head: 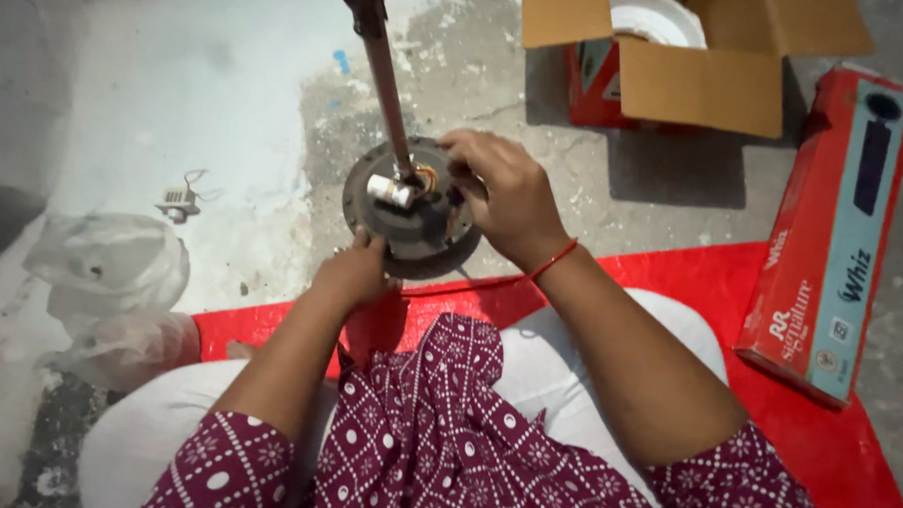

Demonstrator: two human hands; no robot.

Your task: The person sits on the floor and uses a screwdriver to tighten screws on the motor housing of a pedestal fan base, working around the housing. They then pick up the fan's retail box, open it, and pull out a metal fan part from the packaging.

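A round dark ceiling-fan motor (412, 228) lies on the concrete floor in front of me, with a brown rod (387, 82) rising from its centre. A small white cylinder (389, 190) and copper windings sit beside the rod's base. My left hand (356, 271) grips the motor's near rim and holds it steady. My right hand (504, 191) rests on top of the motor at its right side, with the fingers curled down onto the parts beside the rod. What the fingertips pinch is hidden. A red thread circles my right wrist.
An open cardboard box (699, 52) with a white round part inside stands at the back right. A long red and pale blue carton (832, 232) lies at right, on a red sheet (711, 283). Crumpled clear plastic bags (110, 292) and a small white part (178, 204) lie at left.
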